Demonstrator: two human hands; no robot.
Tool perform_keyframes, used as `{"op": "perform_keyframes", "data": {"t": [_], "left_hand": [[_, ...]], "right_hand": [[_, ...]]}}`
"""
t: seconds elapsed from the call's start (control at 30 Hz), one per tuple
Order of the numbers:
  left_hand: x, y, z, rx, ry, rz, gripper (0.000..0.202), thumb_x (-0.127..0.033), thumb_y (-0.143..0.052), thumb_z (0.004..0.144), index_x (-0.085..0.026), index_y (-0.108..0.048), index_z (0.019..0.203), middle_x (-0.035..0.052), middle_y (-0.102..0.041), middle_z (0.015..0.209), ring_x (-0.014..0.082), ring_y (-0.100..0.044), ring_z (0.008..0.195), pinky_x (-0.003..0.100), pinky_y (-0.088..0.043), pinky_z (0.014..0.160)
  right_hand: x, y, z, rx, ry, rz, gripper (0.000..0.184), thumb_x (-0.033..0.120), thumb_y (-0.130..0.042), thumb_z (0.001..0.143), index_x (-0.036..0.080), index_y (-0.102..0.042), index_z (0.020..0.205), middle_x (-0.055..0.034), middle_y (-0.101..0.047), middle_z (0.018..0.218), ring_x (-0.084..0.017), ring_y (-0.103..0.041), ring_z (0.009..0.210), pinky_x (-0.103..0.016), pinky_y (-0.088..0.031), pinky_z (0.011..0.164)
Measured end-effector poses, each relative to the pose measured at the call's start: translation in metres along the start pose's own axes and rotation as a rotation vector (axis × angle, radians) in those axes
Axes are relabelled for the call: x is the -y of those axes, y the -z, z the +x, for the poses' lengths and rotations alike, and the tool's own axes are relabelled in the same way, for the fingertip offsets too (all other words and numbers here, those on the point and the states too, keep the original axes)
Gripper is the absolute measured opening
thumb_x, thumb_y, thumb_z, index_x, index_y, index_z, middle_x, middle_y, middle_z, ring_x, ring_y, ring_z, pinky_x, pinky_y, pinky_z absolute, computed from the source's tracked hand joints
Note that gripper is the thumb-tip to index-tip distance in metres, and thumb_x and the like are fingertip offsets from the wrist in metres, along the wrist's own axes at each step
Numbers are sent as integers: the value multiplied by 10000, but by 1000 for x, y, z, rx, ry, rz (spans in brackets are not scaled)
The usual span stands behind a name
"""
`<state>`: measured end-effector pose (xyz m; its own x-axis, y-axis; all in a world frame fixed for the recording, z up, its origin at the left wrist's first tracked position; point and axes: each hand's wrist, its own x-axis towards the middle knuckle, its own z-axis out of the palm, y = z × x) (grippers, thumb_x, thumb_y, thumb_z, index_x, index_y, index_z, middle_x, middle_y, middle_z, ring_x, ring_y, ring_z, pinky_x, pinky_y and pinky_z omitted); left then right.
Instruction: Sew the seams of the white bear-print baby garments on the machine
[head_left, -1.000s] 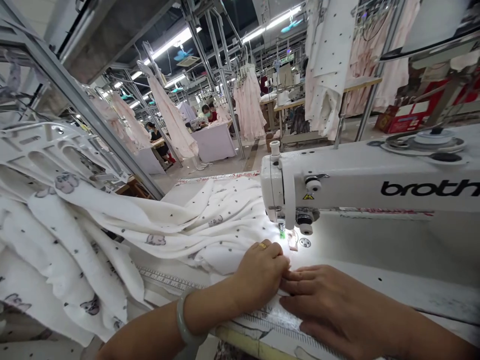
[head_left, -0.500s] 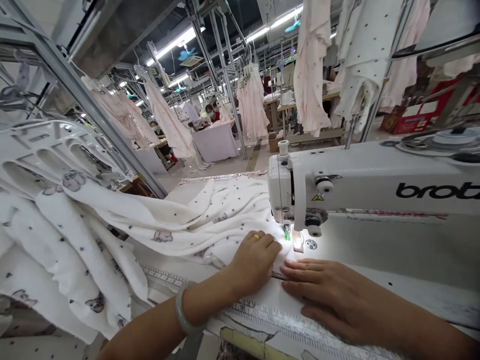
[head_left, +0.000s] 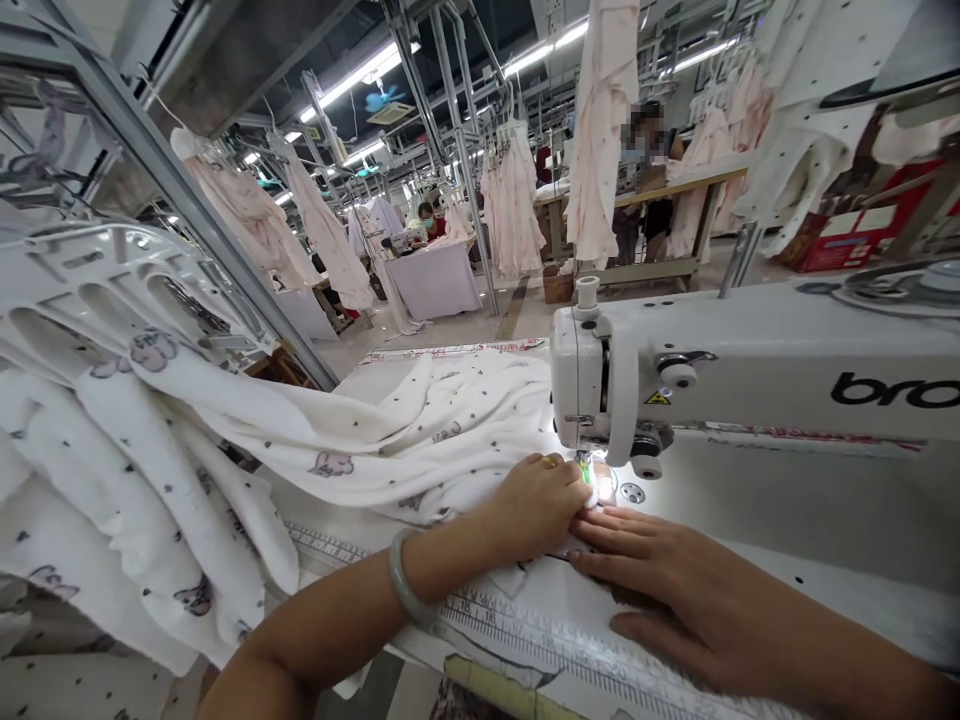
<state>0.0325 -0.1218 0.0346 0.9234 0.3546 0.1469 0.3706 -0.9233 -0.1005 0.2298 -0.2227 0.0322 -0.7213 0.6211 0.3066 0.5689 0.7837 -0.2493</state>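
Note:
White printed fabric (head_left: 420,440) lies on the sewing table and trails off to the left over a white plastic rack (head_left: 112,290). My left hand (head_left: 536,505), with a ring and a pale bangle, is curled with its fingers pressed down on the fabric edge just left of the needle. My right hand (head_left: 660,580) lies flat, fingers stretched out, on the fabric in front of the presser foot (head_left: 592,480). The white sewing machine (head_left: 750,370) stands over both hands, its lamp lighting the needle area.
A measuring tape (head_left: 525,635) is stuck along the table's front edge. Pink and white garments (head_left: 517,200) hang from overhead rails behind. Other people sit at tables (head_left: 435,280) in the background. A red box (head_left: 832,240) is at the far right.
Both hands have slid forward with the fabric, closer to the needle. The view has shifted a little to the left, so the machine sits further right in the picture.

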Motion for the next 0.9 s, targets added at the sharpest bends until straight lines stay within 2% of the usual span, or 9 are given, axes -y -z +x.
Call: {"op": "perform_keyframes", "data": {"t": [0.1,0.2,0.3,0.4,0.5,0.63,0.73,0.8,0.9], "left_hand": [[2,10,-3,35,29,-33,66,-160,-600,919,-166,-651,960,70,-676,955,231,-620,952,366,-486,878],[6,23,-10,22,100,-139,240,-115,-601,857,-163,-620,1091,63,-700,1040,228,-638,974,382,-482,940],[9,30,-15,-19,150,-236,252,-91,-567,860,-172,-623,1093,52,-716,1025,215,-652,952,355,-496,898],[6,26,-15,-46,69,-286,161,-102,-534,917,-176,-660,985,53,-712,963,197,-647,912,321,-501,848],[-1,16,-14,-57,7,-294,162,-120,-517,942,-168,-672,937,56,-690,930,191,-629,883,306,-501,816],[-2,4,-14,-81,39,-316,131,-132,-538,932,-161,-661,896,56,-666,925,185,-618,886,296,-502,816],[3,0,-15,-65,70,-317,89,-131,-567,899,-163,-650,898,52,-662,929,185,-620,887,300,-505,817],[5,0,-15,-52,73,-306,86,-131,-567,891,-166,-645,896,51,-659,921,191,-618,893,300,-503,806],[4,4,-15,-49,59,-292,90,-142,-556,898,-163,-643,893,54,-655,906,195,-613,899,298,-499,798]], "right_hand": [[-2,0,-2,49,-10,-5,480,420,-540,1016,205,-565,1445,-126,-533,1499,-321,-498,1387,-541,-460,1134],[-3,2,-2,99,-19,31,485,425,-517,1028,207,-547,1460,-118,-507,1519,-318,-475,1403,-556,-438,1148],[-3,2,-1,84,-30,45,493,433,-540,1020,218,-545,1463,-126,-486,1535,-336,-464,1408,-574,-432,1146],[-3,4,2,70,-23,86,464,416,-559,1010,201,-581,1420,-144,-575,1463,-321,-519,1372,-525,-448,1144],[-2,5,3,53,-23,141,402,399,-542,1016,196,-623,1353,-137,-667,1337,-289,-614,1270,-458,-511,1084],[-5,3,-2,-19,-92,196,358,374,-557,1008,229,-661,1318,-108,-697,1295,-264,-676,1166,-366,-580,964],[-15,-3,-9,-120,-181,218,311,361,-544,1024,302,-685,1295,-55,-703,1293,-234,-689,1139,-351,-582,959],[-24,-5,-12,-191,-203,187,290,341,-516,1039,311,-701,1260,-40,-725,1237,-223,-699,1100,-359,-587,944],[-34,-3,-13,-236,-183,70,284,298,-483,1042,287,-718,1202,-47,-751,1089,-219,-713,973,-354,-597,824]]}}
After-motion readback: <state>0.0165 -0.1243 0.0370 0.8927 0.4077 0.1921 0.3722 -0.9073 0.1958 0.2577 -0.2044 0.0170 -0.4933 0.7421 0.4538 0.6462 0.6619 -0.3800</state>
